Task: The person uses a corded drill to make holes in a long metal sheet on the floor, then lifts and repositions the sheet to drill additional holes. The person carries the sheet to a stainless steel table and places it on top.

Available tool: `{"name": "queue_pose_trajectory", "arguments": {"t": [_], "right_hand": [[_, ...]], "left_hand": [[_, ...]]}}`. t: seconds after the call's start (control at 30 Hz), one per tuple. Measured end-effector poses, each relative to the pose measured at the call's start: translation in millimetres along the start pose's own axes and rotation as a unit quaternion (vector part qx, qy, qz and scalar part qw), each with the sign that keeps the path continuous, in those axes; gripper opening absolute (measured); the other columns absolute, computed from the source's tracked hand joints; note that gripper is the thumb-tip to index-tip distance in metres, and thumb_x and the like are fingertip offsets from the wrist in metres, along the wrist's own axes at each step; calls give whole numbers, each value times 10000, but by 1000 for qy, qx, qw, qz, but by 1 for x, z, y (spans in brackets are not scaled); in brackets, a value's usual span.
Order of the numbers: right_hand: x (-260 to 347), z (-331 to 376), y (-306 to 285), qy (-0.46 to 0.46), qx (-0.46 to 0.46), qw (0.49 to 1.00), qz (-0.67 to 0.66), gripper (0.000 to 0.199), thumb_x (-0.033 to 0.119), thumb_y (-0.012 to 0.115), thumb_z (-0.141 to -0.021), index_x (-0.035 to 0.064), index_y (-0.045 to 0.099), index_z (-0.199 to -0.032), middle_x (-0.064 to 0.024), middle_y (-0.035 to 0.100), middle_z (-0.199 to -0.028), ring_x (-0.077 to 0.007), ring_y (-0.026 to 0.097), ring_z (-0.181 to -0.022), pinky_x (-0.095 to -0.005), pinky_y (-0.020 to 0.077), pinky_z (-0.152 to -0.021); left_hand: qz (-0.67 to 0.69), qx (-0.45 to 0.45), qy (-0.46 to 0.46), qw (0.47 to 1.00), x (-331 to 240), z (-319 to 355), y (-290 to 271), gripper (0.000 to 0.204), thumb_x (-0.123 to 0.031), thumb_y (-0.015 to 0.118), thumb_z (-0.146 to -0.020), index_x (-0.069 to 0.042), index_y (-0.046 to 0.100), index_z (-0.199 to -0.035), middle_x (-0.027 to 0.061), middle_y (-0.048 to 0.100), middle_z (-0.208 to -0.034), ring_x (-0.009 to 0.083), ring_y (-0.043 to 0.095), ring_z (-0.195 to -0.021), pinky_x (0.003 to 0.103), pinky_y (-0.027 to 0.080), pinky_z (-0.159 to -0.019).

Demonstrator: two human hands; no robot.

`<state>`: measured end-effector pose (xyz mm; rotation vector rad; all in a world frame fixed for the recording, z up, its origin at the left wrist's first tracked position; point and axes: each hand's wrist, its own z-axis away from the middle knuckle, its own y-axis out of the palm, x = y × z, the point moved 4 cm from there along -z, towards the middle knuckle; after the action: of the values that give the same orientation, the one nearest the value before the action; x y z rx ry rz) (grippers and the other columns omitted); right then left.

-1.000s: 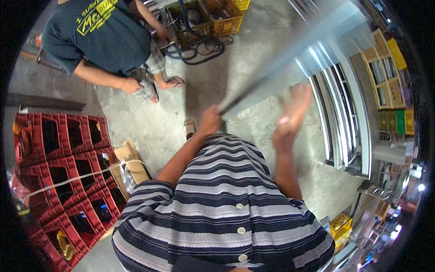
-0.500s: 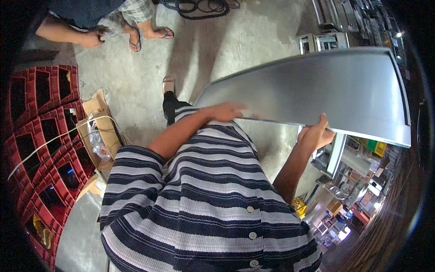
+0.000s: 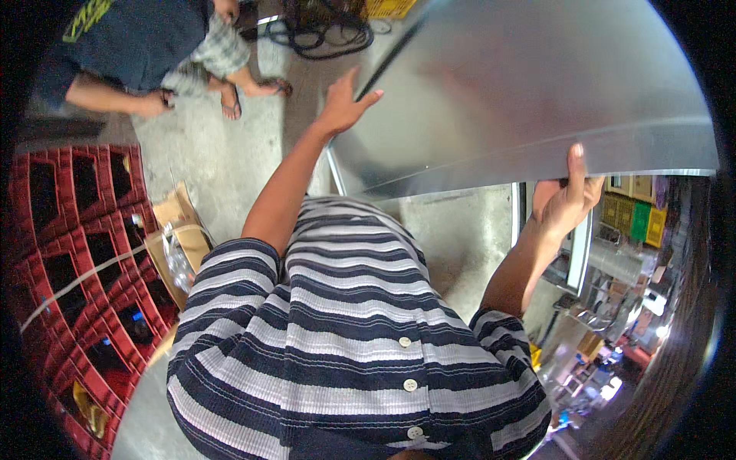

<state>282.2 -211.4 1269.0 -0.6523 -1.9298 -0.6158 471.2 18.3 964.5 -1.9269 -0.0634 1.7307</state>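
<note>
A large shiny metal sheet [image 3: 529,84] is raised in front of me and fills the upper right of the view. My left hand [image 3: 343,103] presses on its left edge with fingers spread. My right hand [image 3: 566,201] grips its lower edge from beneath, thumb up over the sheet's face. My striped shirt [image 3: 345,337] fills the lower middle.
Red bottle crates [image 3: 73,261] stack at my left, with a cardboard box [image 3: 178,238] beside them. Another person [image 3: 130,54] in a dark shirt and sandals bends at the top left. Black cables [image 3: 322,31] lie on the concrete floor. Yellow crates [image 3: 636,215] and metal frames stand at right.
The sheet has swung up and closer, now covering much of the upper view. My left hand moved up to its left edge; my right hand shifted along the lower edge.
</note>
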Motion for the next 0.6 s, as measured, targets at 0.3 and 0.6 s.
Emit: {"name": "queue_pose_trajectory", "arguments": {"t": [0.3, 0.6], "right_hand": [[97, -77, -41, -40, -12, 989, -140, 378, 14, 662, -919, -18, 602, -1291, -137, 668, -1212, -262, 624, -1123, -411, 482, -1001], [-85, 21, -186, 78, -15, 968, -238, 1401, 882, 746, -490, 152, 284, -1593, -138, 294, -1623, -354, 270, -1488, -555, 231, -1214]], "left_hand": [[-2, -32, 19, 999, -43, -85, -34, 782, -698, 517, -934, 18, 547, -1248, 275, 654, -1140, 438, 623, -1106, 482, 475, -937], [-165, -149, 169, 960, -185, -111, -16, 721, -677, 443, -968, 17, 638, -988, 302, 666, -842, 501, 655, -857, 569, 491, -757]]}}
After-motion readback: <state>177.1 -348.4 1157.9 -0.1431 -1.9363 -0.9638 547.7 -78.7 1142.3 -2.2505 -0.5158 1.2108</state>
